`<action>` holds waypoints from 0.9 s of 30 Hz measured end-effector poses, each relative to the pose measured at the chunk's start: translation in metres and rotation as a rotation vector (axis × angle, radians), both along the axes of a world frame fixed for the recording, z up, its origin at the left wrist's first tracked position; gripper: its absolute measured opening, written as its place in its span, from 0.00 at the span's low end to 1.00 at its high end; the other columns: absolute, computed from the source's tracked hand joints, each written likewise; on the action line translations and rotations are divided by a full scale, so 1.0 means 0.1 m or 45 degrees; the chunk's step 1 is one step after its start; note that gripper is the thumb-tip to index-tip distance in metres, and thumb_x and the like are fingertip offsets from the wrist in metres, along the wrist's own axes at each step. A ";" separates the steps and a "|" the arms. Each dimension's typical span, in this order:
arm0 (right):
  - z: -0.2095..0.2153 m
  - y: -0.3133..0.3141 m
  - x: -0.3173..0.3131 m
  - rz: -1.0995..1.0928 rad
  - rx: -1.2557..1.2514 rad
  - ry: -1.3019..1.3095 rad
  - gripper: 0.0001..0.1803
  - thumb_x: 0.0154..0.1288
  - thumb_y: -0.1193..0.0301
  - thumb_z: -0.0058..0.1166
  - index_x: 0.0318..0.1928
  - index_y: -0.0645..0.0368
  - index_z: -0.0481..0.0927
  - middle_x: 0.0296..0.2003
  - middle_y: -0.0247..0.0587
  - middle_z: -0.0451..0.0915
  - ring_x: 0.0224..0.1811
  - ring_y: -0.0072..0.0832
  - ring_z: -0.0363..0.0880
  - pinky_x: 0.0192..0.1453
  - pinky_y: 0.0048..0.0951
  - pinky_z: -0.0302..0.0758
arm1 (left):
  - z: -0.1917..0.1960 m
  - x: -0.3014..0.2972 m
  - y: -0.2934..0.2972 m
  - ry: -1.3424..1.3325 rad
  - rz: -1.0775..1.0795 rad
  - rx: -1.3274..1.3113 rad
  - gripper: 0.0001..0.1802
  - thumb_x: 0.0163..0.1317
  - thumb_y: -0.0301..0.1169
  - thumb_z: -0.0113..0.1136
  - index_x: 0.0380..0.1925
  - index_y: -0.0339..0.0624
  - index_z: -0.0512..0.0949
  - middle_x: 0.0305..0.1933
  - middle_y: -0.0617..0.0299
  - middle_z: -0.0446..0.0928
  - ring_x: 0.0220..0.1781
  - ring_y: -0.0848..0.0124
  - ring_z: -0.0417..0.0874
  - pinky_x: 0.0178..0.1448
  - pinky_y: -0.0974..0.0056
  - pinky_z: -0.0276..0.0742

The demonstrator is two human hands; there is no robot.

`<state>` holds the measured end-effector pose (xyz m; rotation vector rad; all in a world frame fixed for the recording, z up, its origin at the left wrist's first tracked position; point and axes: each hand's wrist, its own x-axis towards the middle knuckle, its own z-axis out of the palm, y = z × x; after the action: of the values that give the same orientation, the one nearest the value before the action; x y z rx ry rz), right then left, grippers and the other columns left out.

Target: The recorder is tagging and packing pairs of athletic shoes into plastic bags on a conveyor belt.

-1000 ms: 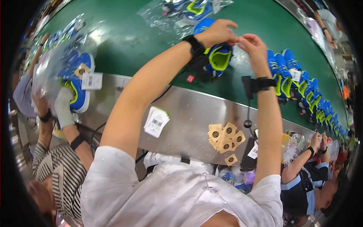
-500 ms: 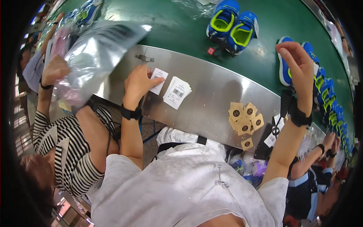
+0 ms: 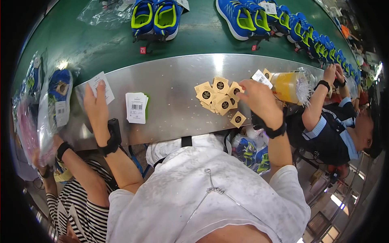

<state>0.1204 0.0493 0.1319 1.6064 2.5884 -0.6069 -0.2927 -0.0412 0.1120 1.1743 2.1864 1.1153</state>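
Observation:
My left hand pinches a white printed card tag between thumb and fingers, above the left part of the metal worktop. To its right lies a stack of white card tags, with a green edge showing beneath. My right hand reaches over the right edge of a pile of brown square tags with round black prints. Its thumb and forefinger are apart at the pile's edge, and nothing shows held between them. One brown square tag lies apart at the front.
Beyond the metal worktop, a green table bears a pair of blue shoes and a row of more shoes. A yellow cylinder stands at right. People work on both sides; the left one handles a bagged shoe.
The view has turned right. My left hand has picked up a white card tag from beside the stack. My right hand has come down from near the shoes to the brown tags.

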 end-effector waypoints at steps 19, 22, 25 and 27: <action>0.30 0.03 0.75 -0.352 -0.340 0.989 0.08 0.59 0.73 0.58 0.38 0.61 0.83 0.28 0.40 0.81 0.27 0.27 0.78 0.30 0.26 0.71 | 0.32 2.66 0.68 -0.833 -1.130 0.069 0.04 0.57 0.21 0.62 0.33 0.33 0.78 0.47 0.60 0.77 0.42 0.77 0.79 0.43 0.75 0.73; 0.39 -0.06 0.95 -0.362 -0.132 1.103 0.07 0.58 0.77 0.58 0.38 0.62 0.83 0.29 0.38 0.81 0.28 0.20 0.77 0.31 0.20 0.70 | 0.50 3.03 0.85 -1.183 -1.021 -0.150 0.04 0.56 0.20 0.62 0.33 0.32 0.79 0.45 0.58 0.79 0.44 0.76 0.80 0.45 0.73 0.74; 0.26 -0.07 1.25 -0.439 0.628 1.366 0.03 0.59 0.78 0.57 0.32 0.64 0.82 0.28 0.39 0.81 0.25 0.22 0.74 0.29 0.20 0.69 | 0.64 3.38 1.01 -1.232 -0.991 -0.173 0.06 0.55 0.17 0.61 0.33 0.32 0.79 0.39 0.59 0.80 0.43 0.74 0.80 0.45 0.71 0.75; 0.13 -0.23 1.52 -0.949 0.685 1.667 0.03 0.61 0.77 0.57 0.35 0.63 0.79 0.26 0.34 0.78 0.23 0.18 0.70 0.27 0.19 0.67 | 0.73 3.65 1.13 -1.220 -1.032 0.066 0.06 0.55 0.15 0.60 0.34 0.32 0.79 0.37 0.58 0.80 0.42 0.75 0.80 0.46 0.72 0.76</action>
<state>0.2729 0.0262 0.1453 3.2625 2.8718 -1.5108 0.0719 0.0714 0.1855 1.0504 0.8422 1.0251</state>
